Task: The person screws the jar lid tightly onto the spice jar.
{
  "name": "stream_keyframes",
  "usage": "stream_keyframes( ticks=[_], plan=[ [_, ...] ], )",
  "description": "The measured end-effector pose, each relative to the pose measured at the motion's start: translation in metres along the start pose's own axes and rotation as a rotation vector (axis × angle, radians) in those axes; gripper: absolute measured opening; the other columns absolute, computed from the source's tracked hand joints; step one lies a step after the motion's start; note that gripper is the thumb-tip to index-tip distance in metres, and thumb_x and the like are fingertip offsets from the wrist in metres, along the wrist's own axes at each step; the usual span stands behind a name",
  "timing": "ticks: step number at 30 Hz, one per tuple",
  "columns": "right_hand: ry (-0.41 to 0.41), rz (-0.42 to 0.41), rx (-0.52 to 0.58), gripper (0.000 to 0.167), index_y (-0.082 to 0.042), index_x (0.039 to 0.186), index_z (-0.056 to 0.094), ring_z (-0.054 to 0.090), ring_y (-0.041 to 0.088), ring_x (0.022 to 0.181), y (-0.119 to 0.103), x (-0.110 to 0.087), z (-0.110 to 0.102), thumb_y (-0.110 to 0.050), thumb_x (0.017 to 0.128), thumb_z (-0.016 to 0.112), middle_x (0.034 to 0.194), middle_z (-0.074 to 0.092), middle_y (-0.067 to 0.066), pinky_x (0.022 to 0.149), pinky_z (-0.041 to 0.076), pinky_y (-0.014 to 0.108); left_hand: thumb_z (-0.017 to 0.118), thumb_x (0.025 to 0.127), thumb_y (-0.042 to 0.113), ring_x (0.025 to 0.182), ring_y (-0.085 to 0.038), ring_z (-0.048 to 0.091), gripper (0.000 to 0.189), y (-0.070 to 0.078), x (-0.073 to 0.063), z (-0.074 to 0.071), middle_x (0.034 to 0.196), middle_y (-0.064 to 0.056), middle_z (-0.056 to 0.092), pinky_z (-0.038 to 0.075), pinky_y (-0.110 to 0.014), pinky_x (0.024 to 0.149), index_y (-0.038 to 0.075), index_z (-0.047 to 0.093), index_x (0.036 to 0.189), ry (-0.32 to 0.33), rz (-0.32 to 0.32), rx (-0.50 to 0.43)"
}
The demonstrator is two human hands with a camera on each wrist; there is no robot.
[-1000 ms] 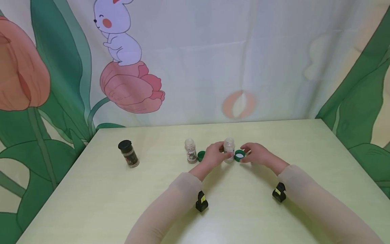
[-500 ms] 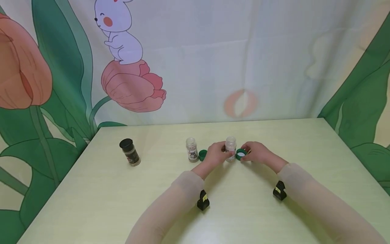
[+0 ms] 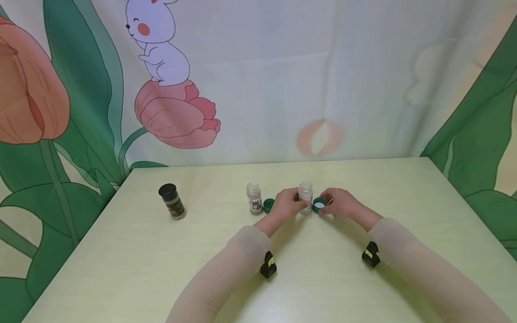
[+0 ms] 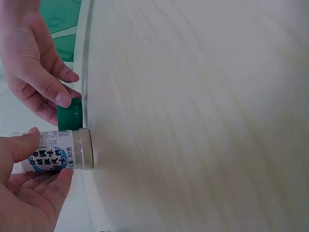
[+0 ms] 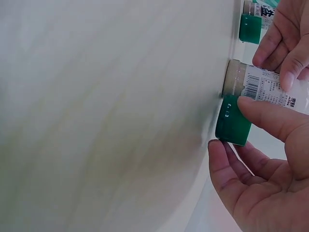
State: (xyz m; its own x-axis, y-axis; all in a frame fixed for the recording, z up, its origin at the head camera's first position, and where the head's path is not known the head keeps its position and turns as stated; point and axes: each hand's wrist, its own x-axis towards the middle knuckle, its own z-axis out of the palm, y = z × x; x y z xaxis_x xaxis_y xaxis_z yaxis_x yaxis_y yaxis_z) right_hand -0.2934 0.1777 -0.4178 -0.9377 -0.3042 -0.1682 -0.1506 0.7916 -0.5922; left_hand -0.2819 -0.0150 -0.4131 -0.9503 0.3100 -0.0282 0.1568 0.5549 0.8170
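My left hand (image 3: 286,204) grips a small clear seasoning bottle (image 3: 305,190) standing upright without a lid on the table. Its white label with dark Chinese print and a barcode shows in the wrist views, thumb on one side and fingers on the other. Right beside the bottle's base sits a green screw cap (image 5: 233,121), its white inside facing up. My right hand (image 3: 341,202) holds this cap at its edge between thumb and fingers. To the left of my left hand, a second lidless bottle (image 3: 255,199) stands with another green cap (image 3: 268,206) beside it.
A jar with a black lid (image 3: 173,202) stands at the left of the pale table (image 3: 202,251). Behind the table's far edge hangs a printed curtain (image 3: 258,98) with tulips and a white rabbit. A small black device sits at each wrist.
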Motion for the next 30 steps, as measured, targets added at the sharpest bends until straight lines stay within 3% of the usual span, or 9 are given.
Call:
stream_keyframes(
  ticks=[7, 30],
  plan=[
    [0.008, -0.028, 0.013, 0.043, 0.01, 0.125, 0.06, 0.066, 0.038, 0.112, -0.001, -0.005, 0.002, -0.012, 0.091, 0.075, 0.125, 0.067, 0.028, 0.098, 0.056, 0.047, 0.069, 0.099, 0.016, 0.123, -0.032, 0.066, 0.042, -0.002, -0.002, 0.0, 0.135, -0.02, 0.068, 0.053, -0.046, 0.108, -0.001, 0.062, 0.136, -0.004, -0.014, 0.008],
    [0.039, -0.046, 0.058, 0.042, 0.009, 0.127, 0.059, 0.065, 0.042, 0.118, 0.006, -0.033, -0.007, -0.009, 0.092, 0.073, 0.127, 0.065, 0.029, 0.098, 0.057, 0.048, 0.07, 0.098, 0.016, 0.129, -0.035, 0.064, 0.045, -0.009, -0.021, -0.01, 0.137, -0.02, 0.067, 0.051, -0.046, 0.112, -0.002, 0.061, 0.138, -0.041, 0.004, 0.052]
  ],
)
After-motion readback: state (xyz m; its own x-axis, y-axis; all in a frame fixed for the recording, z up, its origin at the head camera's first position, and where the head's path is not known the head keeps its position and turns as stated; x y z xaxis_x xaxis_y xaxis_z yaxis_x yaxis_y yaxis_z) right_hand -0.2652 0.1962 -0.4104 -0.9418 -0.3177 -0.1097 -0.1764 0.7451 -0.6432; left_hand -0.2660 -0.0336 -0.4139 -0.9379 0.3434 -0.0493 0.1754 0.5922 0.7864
